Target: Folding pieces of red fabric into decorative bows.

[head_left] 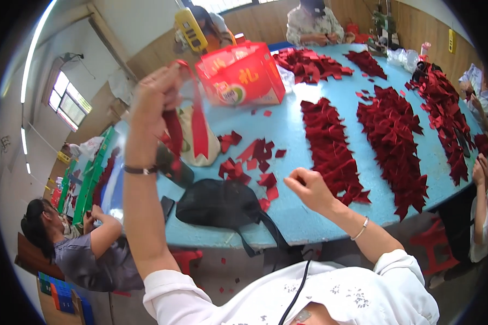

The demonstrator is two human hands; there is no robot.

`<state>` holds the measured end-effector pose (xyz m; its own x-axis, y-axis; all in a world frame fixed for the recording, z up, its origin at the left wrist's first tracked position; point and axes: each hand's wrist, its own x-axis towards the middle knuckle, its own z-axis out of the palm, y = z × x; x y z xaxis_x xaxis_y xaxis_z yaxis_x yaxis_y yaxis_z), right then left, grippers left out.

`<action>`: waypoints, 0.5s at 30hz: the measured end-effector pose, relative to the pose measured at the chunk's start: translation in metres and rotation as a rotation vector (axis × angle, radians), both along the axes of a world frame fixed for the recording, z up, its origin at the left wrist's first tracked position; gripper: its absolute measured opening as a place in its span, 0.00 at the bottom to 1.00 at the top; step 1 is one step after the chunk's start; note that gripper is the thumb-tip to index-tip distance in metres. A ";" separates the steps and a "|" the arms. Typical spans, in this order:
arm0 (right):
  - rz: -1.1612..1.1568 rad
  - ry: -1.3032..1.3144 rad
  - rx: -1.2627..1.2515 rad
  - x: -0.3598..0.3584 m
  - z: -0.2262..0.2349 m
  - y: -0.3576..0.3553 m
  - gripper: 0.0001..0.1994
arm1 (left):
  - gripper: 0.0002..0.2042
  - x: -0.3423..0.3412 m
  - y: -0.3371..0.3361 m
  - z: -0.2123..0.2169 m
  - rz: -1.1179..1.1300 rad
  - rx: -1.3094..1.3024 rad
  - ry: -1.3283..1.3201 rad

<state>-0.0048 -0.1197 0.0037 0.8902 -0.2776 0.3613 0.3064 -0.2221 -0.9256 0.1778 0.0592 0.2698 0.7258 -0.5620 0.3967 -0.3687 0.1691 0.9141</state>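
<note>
My left hand (158,92) is raised high over the left part of the table, slightly blurred, its fingers closed on a red ribbon (200,132). The ribbon loops over the fingers and its tails hang down. Lower and to the right, my right hand (310,187) hovers by the table's near side with curled fingers; whatever they may hold is hidden. Between the hands lie loose dark red ribbon pieces (261,153). Just right of my right hand runs a long row of dark red bows (332,150), with another row of bows (391,142) beyond it.
On the blue table (287,125) stand a red gift carton (249,76), a beige cloth bag (206,142) and a black bag (217,203) at the near edge. More bows (443,116) are piled at the right. Several people sit around, one person (92,252) close at left.
</note>
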 end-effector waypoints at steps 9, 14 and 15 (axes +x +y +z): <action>0.114 -0.069 -0.343 0.023 0.053 -0.005 0.18 | 0.10 -0.021 -0.009 -0.021 -0.170 -0.104 0.358; 0.240 -0.197 0.173 0.021 0.101 0.000 0.20 | 0.11 -0.040 -0.033 -0.043 -0.238 -0.119 0.415; 0.173 -0.306 0.236 0.026 0.104 0.007 0.17 | 0.11 -0.049 -0.043 -0.043 -0.229 -0.111 0.416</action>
<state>0.0215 -0.1129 0.1078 0.7923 -0.2404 0.5609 0.5895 0.0644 -0.8052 0.1283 0.0162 0.2268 0.6982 -0.6964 0.1659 0.0819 0.3079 0.9479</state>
